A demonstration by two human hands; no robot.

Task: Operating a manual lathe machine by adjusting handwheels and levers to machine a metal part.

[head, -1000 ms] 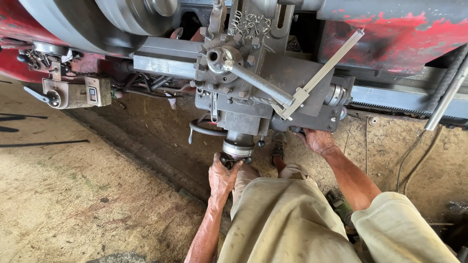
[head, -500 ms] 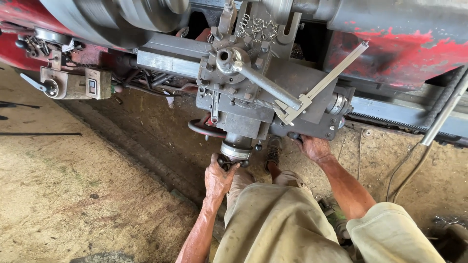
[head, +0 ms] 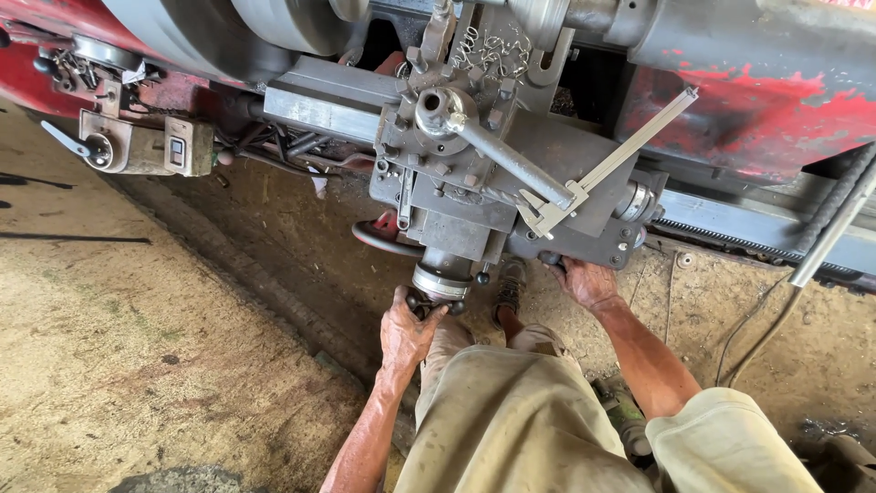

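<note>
- Left hand (head: 406, 333) grip: fingers curled tight around the small crank handle (head: 429, 301) just below the silver dial collar (head: 442, 281) at the near end of the lathe carriage (head: 511, 196).
- Right hand (head: 584, 281) grip: fingers hooked up under the carriage's lower right edge, pressed against the grey metal; whether they clasp a knob there, I cannot tell.
- Caliper (head: 607, 169) lies slanted across the carriage top, beside a long steel lever (head: 511, 160).
- Person's khaki-clad knees (head: 511, 411) sit below the carriage, over the dirt floor (head: 119, 338).
</note>
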